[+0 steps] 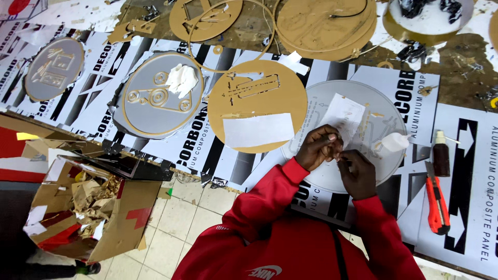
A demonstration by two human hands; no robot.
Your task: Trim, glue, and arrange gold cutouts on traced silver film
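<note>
— Red sleeves are filling the bottom of the head view. What are the hands doing?

— Both are meeting over a round grey disc [358, 135] that is lying on black-and-white printed panels [461, 171]. The left hand [319, 148] and right hand [358, 173] are pinching something very small between closed fingertips [337, 154]; I cannot tell what it is.

— And the things around?

— A white paper sheet [342, 116] is lying just above the fingers. To the left, a round brown disc [257, 106] is carrying a white rectangle. At the right, an orange cutter knife [437, 205] and a small brown bottle [441, 155] are resting. A cardboard box [98, 212] of scraps is standing on the floor, lower left.
</note>
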